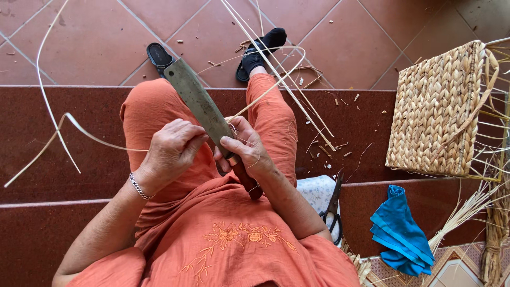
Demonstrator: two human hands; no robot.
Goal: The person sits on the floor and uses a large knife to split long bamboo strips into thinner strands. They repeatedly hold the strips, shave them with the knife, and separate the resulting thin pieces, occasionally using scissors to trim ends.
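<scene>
1. We see a broad-bladed knife (199, 103) slanting up and away across the lap, its dark handle gripped in the right hand (245, 151).
2. A thin pale reed strip (268, 87) meets the blade just above that hand's thumb.
3. The left hand (170, 151) sits just beside the blade, its fingers pinched on the strip's other end.
4. Right of the right hand lie scissors (333, 207), a folded blue cloth (401, 234) and a woven basket (438, 109).

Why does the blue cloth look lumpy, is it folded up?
Folded: the blue cloth lies in stacked layers on the step, not spread flat.
</scene>
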